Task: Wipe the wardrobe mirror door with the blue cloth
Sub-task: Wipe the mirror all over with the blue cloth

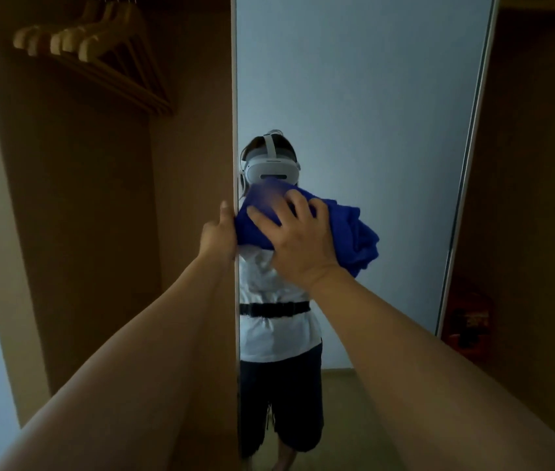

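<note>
A: Blue cloth point(347, 232) is bunched against the mirror door point(371, 96), about mid-height, near its left edge. Right hand point(298, 239) lies on it, fingers spread and slightly curled, pressing it to the glass.

B: Left hand point(218, 232)?

A: It grips the door's left edge, thumb up along the front, fingers wrapped behind and hidden. Probably bracing, so the panel doesn't shift under wipe pressure.

B: Anything else in the head view?

A: Wooden hangers point(92, 52) hang in the open wardrobe bay at upper left. Upper glass looks unreached, likely next.

Blue cloth point(354, 232), tan wood hangers point(92, 45), brown wardrobe point(194, 113), white headset point(271, 168).
</note>
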Motion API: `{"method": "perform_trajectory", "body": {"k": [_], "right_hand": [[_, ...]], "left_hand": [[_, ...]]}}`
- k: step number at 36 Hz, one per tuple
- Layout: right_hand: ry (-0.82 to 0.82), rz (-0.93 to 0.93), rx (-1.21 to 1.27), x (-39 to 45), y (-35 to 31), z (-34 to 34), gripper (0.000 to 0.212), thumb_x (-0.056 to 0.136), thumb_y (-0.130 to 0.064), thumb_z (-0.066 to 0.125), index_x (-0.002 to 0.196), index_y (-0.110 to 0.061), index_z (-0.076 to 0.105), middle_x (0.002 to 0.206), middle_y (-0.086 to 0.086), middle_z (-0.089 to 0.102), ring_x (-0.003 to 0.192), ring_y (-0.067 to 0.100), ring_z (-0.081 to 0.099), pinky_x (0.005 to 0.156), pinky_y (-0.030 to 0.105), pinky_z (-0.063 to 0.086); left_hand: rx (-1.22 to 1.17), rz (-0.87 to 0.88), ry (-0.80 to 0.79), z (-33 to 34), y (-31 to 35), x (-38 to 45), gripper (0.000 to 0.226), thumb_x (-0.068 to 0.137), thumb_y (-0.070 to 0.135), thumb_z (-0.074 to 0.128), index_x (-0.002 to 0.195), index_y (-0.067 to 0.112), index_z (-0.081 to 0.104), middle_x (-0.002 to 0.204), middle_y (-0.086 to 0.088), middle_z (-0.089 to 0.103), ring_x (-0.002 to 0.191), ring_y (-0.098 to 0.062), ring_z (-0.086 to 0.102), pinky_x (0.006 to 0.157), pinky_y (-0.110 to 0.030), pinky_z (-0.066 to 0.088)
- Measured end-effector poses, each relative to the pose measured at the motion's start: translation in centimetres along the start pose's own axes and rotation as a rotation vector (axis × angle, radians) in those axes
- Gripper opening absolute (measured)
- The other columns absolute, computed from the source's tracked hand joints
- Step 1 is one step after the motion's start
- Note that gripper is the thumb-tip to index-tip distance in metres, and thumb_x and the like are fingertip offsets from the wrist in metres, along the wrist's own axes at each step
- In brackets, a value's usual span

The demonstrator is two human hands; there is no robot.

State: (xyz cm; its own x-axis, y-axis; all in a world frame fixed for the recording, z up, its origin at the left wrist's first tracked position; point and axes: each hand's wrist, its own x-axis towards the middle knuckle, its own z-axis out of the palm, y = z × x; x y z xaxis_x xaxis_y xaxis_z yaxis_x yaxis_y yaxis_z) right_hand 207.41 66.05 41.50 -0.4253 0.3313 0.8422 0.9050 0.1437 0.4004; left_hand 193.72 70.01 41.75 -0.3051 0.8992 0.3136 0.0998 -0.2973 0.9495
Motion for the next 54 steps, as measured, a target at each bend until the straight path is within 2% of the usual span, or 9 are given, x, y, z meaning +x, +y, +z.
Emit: {"method": "perform_trajectory", "body": {"k": [6,9,19,28,32,35,41,47,54], "right_hand": [[-0.001,-0.045,0.017,-4.1,-2.2,2.2,0.055,0.066,-0.025,0.07,0.121,-0.03,0.063,0.13,0.0,0.058,0.113,0.028,0.048,0.086,0.044,0.041],[-0.009,-0.183,0.005,-7.9,-3.4,3.7,0.051,0.069,-0.025,0.064,0.12,-0.029,0.063,0.129,-0.001,0.06,0.11,0.027,0.046,0.085,0.042,0.034],[-0.085,-0.418,-0.056,-9.5,-0.4,3.1,0.047,0.076,-0.032,0.059,0.123,-0.031,0.061,0.132,-0.005,0.057,0.111,0.021,0.057,0.084,0.038,0.047],[0.003,-0.05,-0.052,-3.0,7.6,-0.2,0.058,0.067,-0.027,0.069,0.125,-0.026,0.061,0.131,0.003,0.058,0.11,0.032,0.057,0.082,0.044,0.044],[0.004,0.088,-0.02,-3.5,7.8,0.1,0.064,0.065,-0.029,0.076,0.127,-0.023,0.06,0.133,0.005,0.056,0.109,0.032,0.056,0.083,0.047,0.043],[-0.002,0.175,0.013,-5.8,6.2,1.1,0.067,0.065,-0.028,0.077,0.129,-0.022,0.058,0.133,0.007,0.055,0.11,0.034,0.056,0.084,0.049,0.045],[-0.044,0.055,-0.01,-12.7,5.1,3.1,0.074,0.06,-0.021,0.075,0.131,-0.022,0.057,0.137,0.007,0.053,0.113,0.033,0.051,0.084,0.05,0.046],[-0.072,-0.005,-0.055,-13.5,6.3,3.1,0.075,0.061,-0.019,0.074,0.133,-0.023,0.054,0.138,0.006,0.051,0.111,0.032,0.052,0.084,0.049,0.046],[-0.015,0.399,-0.021,-8.9,11.2,0.9,0.062,0.073,-0.03,0.047,0.134,-0.019,0.05,0.14,0.01,0.047,0.116,0.036,0.047,0.085,0.051,0.042]], "left_hand": [[0.038,-0.002,0.063,0.5,-0.6,0.1,0.062,0.094,0.058,0.025,0.102,0.009,0.062,0.093,-0.01,0.065,0.084,-0.024,0.06,0.078,-0.038,0.048],[0.007,0.005,0.082,0.7,-0.9,0.2,0.056,0.093,0.059,0.028,0.081,0.015,0.062,0.082,-0.007,0.066,0.078,-0.024,0.063,0.078,-0.04,0.052],[0.0,-0.005,0.138,0.9,-1.0,0.3,0.047,0.093,0.058,0.032,0.082,0.022,0.059,0.081,-0.006,0.065,0.079,-0.021,0.065,0.076,-0.037,0.053],[0.026,-0.002,0.112,0.6,-1.2,0.2,0.055,0.092,0.061,0.029,0.108,0.013,0.052,0.094,-0.009,0.058,0.093,-0.028,0.06,0.088,-0.046,0.051],[0.025,-0.021,0.112,0.8,-2.6,-0.5,0.057,0.091,0.064,0.027,0.078,0.014,0.048,0.074,-0.003,0.053,0.079,-0.023,0.057,0.089,-0.046,0.05],[0.036,-0.02,0.127,0.9,-2.8,-0.9,0.059,0.09,0.065,0.025,0.1,0.014,0.053,0.075,0.0,0.052,0.085,-0.024,0.057,0.092,-0.048,0.048],[0.051,0.022,0.156,1.0,-3.2,-1.3,0.053,0.091,0.065,0.025,0.07,0.022,0.048,0.074,-0.002,0.058,0.079,-0.023,0.061,0.087,-0.046,0.051],[0.093,0.037,0.161,1.0,-3.6,-1.6,0.058,0.089,0.067,0.023,0.07,0.02,0.051,0.076,-0.01,0.062,0.082,-0.03,0.065,0.086,-0.05,0.052],[0.124,0.057,0.173,0.9,-4.2,-1.8,0.057,0.092,0.064,0.022,0.067,0.02,0.049,0.069,-0.009,0.059,0.067,-0.023,0.059,0.071,-0.039,0.05]]}}
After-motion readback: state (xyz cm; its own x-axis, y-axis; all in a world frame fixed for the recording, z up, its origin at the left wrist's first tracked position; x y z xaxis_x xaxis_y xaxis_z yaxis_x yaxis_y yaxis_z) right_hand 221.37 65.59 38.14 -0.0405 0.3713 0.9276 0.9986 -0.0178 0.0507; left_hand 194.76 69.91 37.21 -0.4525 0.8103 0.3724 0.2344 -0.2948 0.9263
